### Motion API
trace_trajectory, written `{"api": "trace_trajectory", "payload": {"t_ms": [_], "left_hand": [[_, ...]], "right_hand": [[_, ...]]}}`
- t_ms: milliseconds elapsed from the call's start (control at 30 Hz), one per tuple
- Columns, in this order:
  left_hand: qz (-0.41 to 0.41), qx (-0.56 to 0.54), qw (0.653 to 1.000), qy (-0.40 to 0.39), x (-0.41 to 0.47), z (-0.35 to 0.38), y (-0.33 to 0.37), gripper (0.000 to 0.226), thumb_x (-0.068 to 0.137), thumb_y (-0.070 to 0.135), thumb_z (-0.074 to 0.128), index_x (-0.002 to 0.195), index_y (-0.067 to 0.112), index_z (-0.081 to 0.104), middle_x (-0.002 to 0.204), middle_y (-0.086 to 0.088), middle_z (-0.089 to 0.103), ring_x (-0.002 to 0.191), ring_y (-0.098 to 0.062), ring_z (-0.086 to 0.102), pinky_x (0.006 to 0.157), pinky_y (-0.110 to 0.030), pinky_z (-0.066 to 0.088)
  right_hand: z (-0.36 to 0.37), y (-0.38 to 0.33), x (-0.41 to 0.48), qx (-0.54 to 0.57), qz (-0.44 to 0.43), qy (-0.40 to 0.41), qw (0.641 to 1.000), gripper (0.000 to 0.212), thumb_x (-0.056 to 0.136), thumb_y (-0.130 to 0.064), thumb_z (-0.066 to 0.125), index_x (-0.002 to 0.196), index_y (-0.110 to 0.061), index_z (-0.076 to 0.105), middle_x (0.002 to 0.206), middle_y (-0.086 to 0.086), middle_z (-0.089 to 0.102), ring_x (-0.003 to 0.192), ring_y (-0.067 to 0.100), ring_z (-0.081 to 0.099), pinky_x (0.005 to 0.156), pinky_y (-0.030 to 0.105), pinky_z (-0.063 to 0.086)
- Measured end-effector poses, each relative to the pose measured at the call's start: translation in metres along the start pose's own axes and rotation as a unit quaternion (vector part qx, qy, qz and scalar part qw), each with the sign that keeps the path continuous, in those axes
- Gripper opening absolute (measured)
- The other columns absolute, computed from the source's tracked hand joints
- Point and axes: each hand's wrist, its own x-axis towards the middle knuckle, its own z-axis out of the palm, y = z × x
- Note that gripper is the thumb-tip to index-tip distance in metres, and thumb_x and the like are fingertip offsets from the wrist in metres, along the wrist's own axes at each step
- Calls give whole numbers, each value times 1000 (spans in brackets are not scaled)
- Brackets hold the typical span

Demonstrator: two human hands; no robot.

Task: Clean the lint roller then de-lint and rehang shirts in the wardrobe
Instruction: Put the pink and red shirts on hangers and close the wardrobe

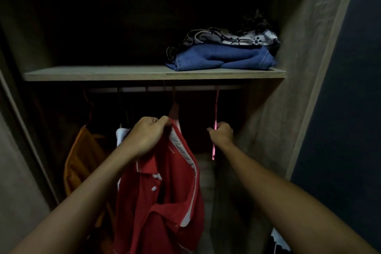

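Red shirt (pixel 165 192) hangs between orange shirt (pixel 82 161) and pink hanger (pixel 214 150), under shelf (pixel 123 73).

Folded clothes (pixel 222 53) are stacked at the shelf's (pixel 103 73) right end; below, a polo shirt (pixel 165 192) is flanked by a shirt (pixel 82 161) leftward and a hanger (pixel 214 150) rightward.

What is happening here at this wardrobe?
A person stands at an open wardrobe. The left hand grips a red polo shirt near its collar, and the right hand holds a pink hanger that hangs from the rail. The shirt is not on that hanger. An orange shirt hangs at the left, and folded clothes lie on the shelf above.
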Motion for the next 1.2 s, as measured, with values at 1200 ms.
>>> {"api": "trace_trajectory", "payload": {"t_ms": [1200], "left_hand": [[144, -6, 984, -104, -125, -71, 44, 50, 92, 38, 54, 51, 12, 46, 53, -14, 49, 57, -38, 48, 60, -32, 33]], "right_hand": [[-125, -98, -390, 368, -92, 127, 916, 25, 98, -32, 60, 92, -11, 71, 58, -2, 53, 41, 9, 39, 37, 19, 31]]}}
